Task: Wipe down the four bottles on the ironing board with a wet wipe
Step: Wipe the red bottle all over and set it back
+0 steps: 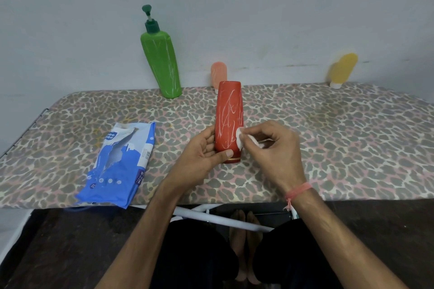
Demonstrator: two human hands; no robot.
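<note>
At frame centre the red bottle [229, 122], cap down on the ironing board [328, 136], is gripped near its base by the left hand [202, 155], a wet wipe [240, 139] pinched in the right hand [273, 148] is pressed to its lower right side, and the green pump bottle [162, 63], peach bottle [218, 75] and yellow bottle [342, 69] are seen along the far edge.

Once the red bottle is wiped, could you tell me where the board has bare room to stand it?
Bare cover lies right of the right hand, up to the yellow bottle. Crowded: the left, with wipes pack and green bottle, and behind the red bottle.
</note>
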